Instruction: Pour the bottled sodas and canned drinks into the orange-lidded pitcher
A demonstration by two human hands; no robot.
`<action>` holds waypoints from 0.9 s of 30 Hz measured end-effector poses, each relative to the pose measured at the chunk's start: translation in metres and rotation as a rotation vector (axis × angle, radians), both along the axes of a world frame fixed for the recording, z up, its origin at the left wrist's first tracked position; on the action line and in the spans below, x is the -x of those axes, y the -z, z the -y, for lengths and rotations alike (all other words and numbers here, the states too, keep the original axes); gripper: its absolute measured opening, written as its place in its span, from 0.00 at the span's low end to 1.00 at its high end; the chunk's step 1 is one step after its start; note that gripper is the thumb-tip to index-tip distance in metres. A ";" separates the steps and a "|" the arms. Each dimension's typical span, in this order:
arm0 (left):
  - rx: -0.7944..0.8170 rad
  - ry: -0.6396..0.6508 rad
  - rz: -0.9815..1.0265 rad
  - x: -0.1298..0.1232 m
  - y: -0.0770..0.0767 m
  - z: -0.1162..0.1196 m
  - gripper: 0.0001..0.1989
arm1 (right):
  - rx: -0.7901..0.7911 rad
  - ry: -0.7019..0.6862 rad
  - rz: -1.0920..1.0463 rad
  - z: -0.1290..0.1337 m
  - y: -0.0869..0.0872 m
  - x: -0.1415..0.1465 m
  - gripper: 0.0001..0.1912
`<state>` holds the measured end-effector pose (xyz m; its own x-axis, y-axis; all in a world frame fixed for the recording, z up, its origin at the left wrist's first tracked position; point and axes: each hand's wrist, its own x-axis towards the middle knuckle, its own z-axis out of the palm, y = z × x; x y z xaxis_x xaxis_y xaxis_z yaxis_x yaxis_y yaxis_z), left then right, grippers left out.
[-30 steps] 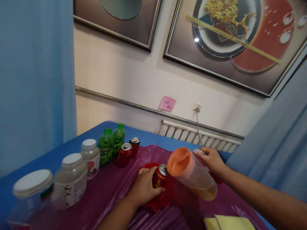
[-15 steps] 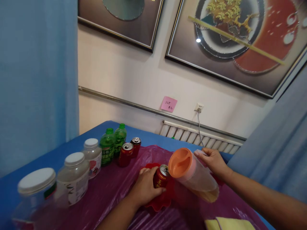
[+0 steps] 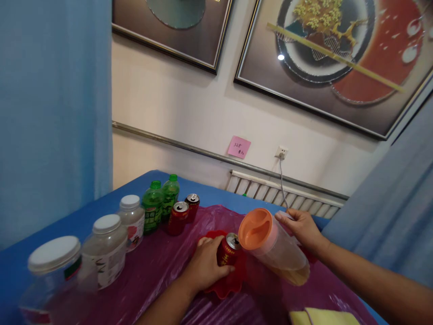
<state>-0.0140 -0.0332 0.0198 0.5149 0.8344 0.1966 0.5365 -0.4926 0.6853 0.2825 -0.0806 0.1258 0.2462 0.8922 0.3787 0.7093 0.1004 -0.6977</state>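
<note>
My left hand [image 3: 208, 263] is wrapped round a red drink can [image 3: 227, 253] with an open top, holding it over a red scalloped dish [image 3: 226, 289]. In my right hand [image 3: 302, 229] is the handle of a clear plastic pitcher [image 3: 279, 253] with an orange lid [image 3: 256, 229]. The pitcher leans to the left, its lid close beside the can's rim. Some yellowish liquid [image 3: 296, 274] lies low in the pitcher. Whether any liquid passes into the can I cannot tell.
Along the left stand several white-lidded jars [image 3: 106, 253], two green bottles [image 3: 153, 207] and two more red cans [image 3: 178, 219]. Purple plastic sheeting [image 3: 142, 280] covers part of the blue table [image 3: 135, 187]. A folded yellow cloth [image 3: 324, 317] lies at the front right.
The view has shifted very slightly. Both hands, the can and the pitcher keep practically the same positions.
</note>
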 end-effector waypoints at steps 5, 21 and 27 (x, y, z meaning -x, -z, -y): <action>-0.010 -0.003 0.017 0.000 0.001 0.000 0.38 | 0.024 -0.004 -0.071 0.001 -0.002 0.002 0.29; -0.012 0.014 0.020 0.001 -0.001 0.001 0.35 | 0.017 0.000 -0.043 0.002 -0.005 0.004 0.30; 0.003 0.020 0.020 0.001 -0.001 0.001 0.36 | 0.025 -0.012 -0.066 0.003 -0.005 0.004 0.29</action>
